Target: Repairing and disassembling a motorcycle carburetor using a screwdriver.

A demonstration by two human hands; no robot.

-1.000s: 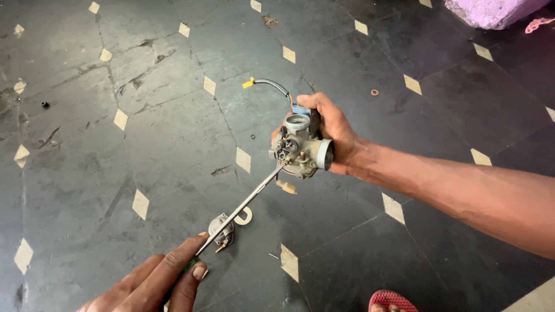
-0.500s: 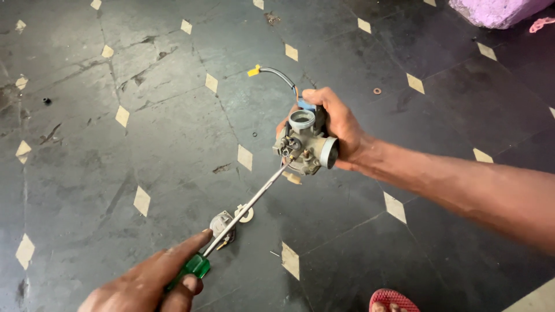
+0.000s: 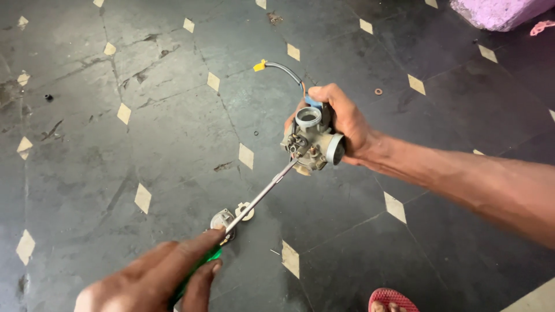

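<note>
Right hand was wrapped closed around a small engine part, dull grey cast metal with round open ports and brass bits, held clear of the floor; a grey hose with a yellow tip curled off at 11 o'clock from it. Left hand was closed on a screwdriver, translucent green grip, long bright steel shaft running toward 1 o'clock, its tip touching the part's underside. Two small round metal pieces lay under the shaft. The floor was dark, scuffed stone tile with pale diamond insets.
</note>
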